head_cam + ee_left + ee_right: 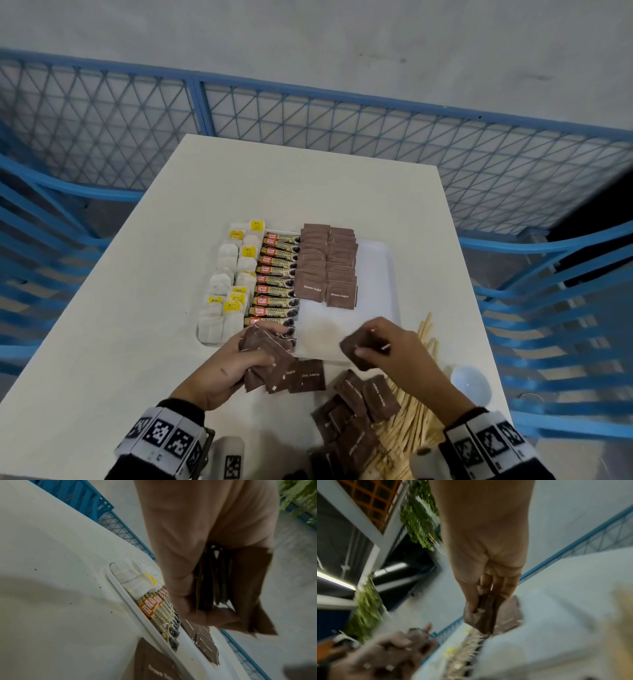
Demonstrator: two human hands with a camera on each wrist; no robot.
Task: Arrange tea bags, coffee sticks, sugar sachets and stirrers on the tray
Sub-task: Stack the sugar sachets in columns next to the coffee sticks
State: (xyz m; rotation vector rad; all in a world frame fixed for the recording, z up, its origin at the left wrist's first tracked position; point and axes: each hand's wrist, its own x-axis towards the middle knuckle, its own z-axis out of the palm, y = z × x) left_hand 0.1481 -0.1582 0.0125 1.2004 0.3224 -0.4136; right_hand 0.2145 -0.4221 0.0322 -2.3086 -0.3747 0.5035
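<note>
right grip (373, 342) pinching sugar sachet (356, 353), above tray (380, 274)

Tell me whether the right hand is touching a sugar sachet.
Touching. The head view shows the right hand pinching a brown sugar sachet over the tray.

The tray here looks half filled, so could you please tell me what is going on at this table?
A person is filling a white tray with drink supplies. Tea bags, coffee sticks and two rows of brown sugar sachets already lie on it. The left hand grips a bundle of sachets, and the right hand pinches one sachet above the tray's bare part. Wooden stirrers and loose sachets lie on the table.
</note>
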